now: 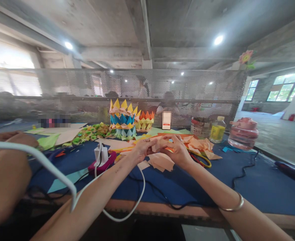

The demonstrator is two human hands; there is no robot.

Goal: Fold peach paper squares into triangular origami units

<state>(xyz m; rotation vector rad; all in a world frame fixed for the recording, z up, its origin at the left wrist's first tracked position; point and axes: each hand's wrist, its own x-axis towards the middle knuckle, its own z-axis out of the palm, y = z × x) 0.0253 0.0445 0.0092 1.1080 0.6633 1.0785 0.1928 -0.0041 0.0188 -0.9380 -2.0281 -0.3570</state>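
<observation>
Inside the blue-topped bench's (213, 187) front edge, my left hand (141, 149) and right hand (178, 151) pinch a small peach paper piece (157, 146). Likely light, crease-prone; edge grip best.

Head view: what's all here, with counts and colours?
Table: 1, blue, foreground
Pointed paper rings: several, multicoloured, rear centre
Loose paper: many, multicoloured, on table
Phone: 1, lit, rear centre
Bottle: 1, yellow, right rear
Tub: 1, patterned, beside bottle
Jug: 1, pink-lidded, right of bottle
Power strip: 1, magenta, centre left
Adapter: 1, white, on strip
Cables: several, white, black, foreground
Mesh screen: 1, grey, behind table
Flower: 1, pink, upper right
Lights: several, white, ceiling
Windows: several, bright, both sides
Co-worker's hand: at least 1, left edge
Paper piece: 1, peach, centre
Left hand: 1, holding paper piece
Right hand: 1, likewise
</observation>
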